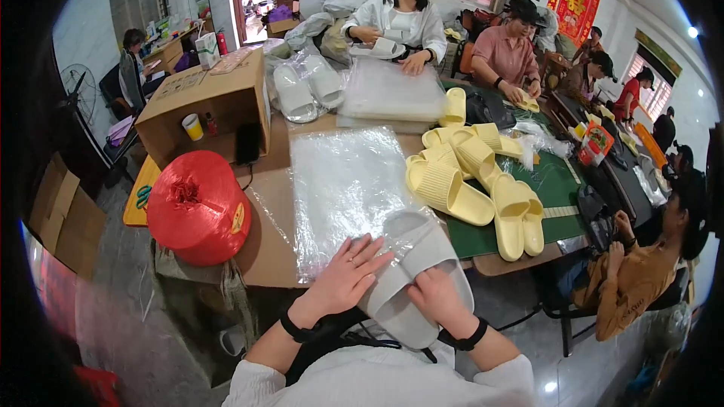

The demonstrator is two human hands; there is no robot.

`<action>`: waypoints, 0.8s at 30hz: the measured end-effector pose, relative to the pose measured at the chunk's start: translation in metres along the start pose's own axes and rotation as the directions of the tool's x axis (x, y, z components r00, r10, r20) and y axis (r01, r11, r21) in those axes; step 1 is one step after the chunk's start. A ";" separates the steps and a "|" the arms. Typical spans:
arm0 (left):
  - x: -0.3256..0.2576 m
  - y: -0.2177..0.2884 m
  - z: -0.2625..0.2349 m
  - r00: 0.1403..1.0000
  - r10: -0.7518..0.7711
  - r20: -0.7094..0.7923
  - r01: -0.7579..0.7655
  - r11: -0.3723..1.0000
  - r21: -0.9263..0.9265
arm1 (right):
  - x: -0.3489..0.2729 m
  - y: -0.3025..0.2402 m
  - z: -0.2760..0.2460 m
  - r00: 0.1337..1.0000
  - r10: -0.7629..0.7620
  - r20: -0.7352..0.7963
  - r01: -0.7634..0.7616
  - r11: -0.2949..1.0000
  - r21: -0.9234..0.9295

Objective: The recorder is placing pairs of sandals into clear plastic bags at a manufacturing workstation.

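A pair of light grey slide slippers [427, 247] lies at the table's near edge, their far ends apparently inside the mouth of a clear plastic bag [400, 235]. My left hand [348, 275] lies with its fingers spread over the bag's edge and the left slipper. Curled into the right slipper near its strap is my right hand [443, 298], gripping it; its fingertips are partly hidden. Beneath and beyond the slippers is a flat pile of clear plastic bags [343, 173].
A red twine roll [197, 207] and an open cardboard box [200, 105] stand at left. Yellow slippers [460, 169] are heaped on a green mat [483, 240] at right. Bagged grey slippers [305, 90] and more bags [392, 90] lie beyond. Co-workers sit around.
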State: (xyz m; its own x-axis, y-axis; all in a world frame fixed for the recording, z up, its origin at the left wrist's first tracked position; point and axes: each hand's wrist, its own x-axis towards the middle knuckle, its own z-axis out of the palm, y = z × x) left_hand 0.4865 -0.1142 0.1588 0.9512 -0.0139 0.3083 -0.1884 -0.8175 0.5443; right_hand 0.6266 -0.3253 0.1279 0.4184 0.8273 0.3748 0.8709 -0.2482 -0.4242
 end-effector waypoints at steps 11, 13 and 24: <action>0.012 0.013 0.005 0.985 0.158 0.074 -0.154 0.986 -0.057 | 0.035 0.000 0.028 1.000 0.021 -0.002 -0.019 0.940 0.341; 0.016 0.012 0.006 0.975 0.206 0.084 -0.189 0.966 -0.174 | 0.044 0.012 0.040 0.997 -0.066 -0.032 0.073 0.963 0.259; 0.016 0.017 -0.008 0.958 0.281 -0.052 -0.285 0.938 -0.196 | 0.117 0.010 0.052 0.964 0.112 -0.241 -0.055 0.972 0.229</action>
State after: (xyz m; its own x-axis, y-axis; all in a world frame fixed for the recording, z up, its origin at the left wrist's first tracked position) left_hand 0.4965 -0.1244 0.1791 0.8460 -0.2131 0.4887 -0.4961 -0.6505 0.5752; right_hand 0.6709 -0.2044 0.1251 0.5627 0.6487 0.5124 0.7642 -0.1719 -0.6217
